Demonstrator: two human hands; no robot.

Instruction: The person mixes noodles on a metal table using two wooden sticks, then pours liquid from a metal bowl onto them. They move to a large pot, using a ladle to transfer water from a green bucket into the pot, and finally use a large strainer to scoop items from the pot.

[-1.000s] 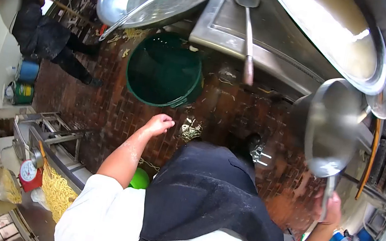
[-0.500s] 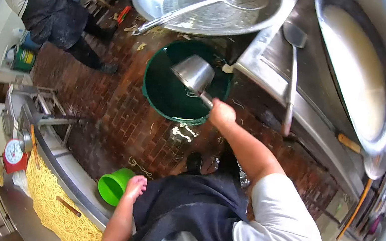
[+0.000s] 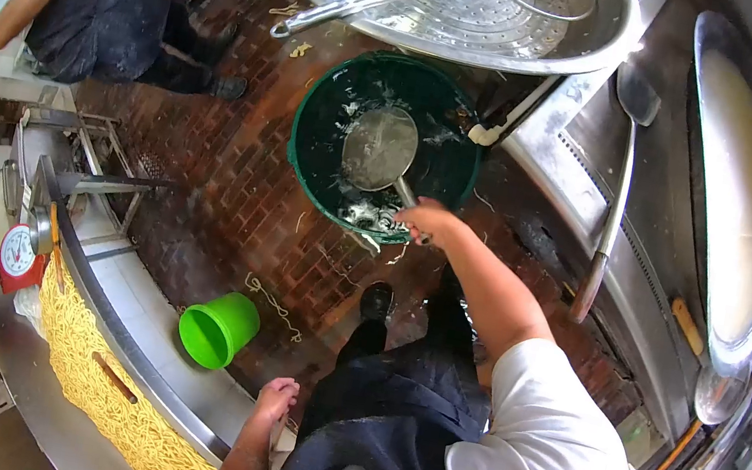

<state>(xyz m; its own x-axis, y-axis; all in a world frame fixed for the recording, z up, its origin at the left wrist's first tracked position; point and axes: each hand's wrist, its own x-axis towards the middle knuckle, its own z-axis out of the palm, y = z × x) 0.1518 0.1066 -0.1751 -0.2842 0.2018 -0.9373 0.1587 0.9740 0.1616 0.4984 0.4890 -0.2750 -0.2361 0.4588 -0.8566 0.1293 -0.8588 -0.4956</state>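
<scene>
My right hand [image 3: 427,221] is closed round the handle of a metal dipper [image 3: 380,149]. The dipper's bowl is inside a dark green tub [image 3: 298,129] on the brick floor, with splashed water around it. My left hand [image 3: 276,398] hangs low beside my apron, its fingers curled in; whether it holds anything is hard to tell. Nearest to it is a bright green bucket [image 3: 218,329]. Above the tub sits a large metal basin [image 3: 612,51] with a perforated bottom, and a long-handled strainer [image 3: 383,5] lies across it.
A co-worker [image 3: 99,24] at the upper left holds a wooden pole. Yellow noodles [image 3: 106,389] cover the lower-left counter, near a red scale [image 3: 18,252]. On the right, a metal counter [image 3: 583,169] bears a spatula [image 3: 620,195] beside a vat of whitish liquid [image 3: 738,184].
The dipper has turned and sits over the tub's middle, amid fresh splashes. My left hand has moved lower in view and its fingers are more curled. The co-worker has shifted, with the pole higher.
</scene>
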